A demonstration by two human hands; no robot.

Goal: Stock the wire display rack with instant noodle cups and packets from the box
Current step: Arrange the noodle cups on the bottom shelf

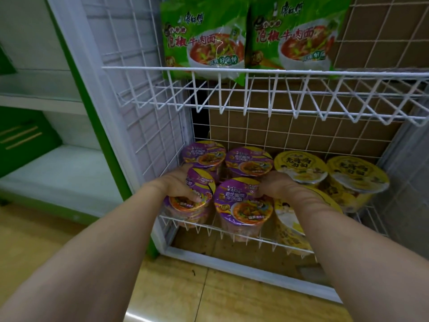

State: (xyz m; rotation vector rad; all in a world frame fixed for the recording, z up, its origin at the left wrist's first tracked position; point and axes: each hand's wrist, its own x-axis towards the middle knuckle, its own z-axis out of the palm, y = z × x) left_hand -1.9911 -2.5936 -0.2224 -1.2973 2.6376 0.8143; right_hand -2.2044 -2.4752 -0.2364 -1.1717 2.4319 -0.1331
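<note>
On the wire rack's (232, 231) bottom shelf, purple cups fill the left, yellow cups (301, 167) the right. The left hand (177, 185) curls over the front-left purple cup (197, 196); the right hand (277, 185) seems to grip the neighbouring purple cup (242, 203).

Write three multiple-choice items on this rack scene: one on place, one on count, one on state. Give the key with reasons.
1. Where do the green noodle packets stand?
A. upper wire shelf
B. floor
C. lower shelf

2. How many purple-lidded cups show?
A. two
B. four
C. six

3. What does the left hand do?
A. hangs idle
B. holds a green packet
C. grips the front left purple cup

Key: 1 A, the packets stand behind the upper shelf's rail. 2 B, two at the back, two in front. 3 C, its thumb lies across that cup's lid.
</note>
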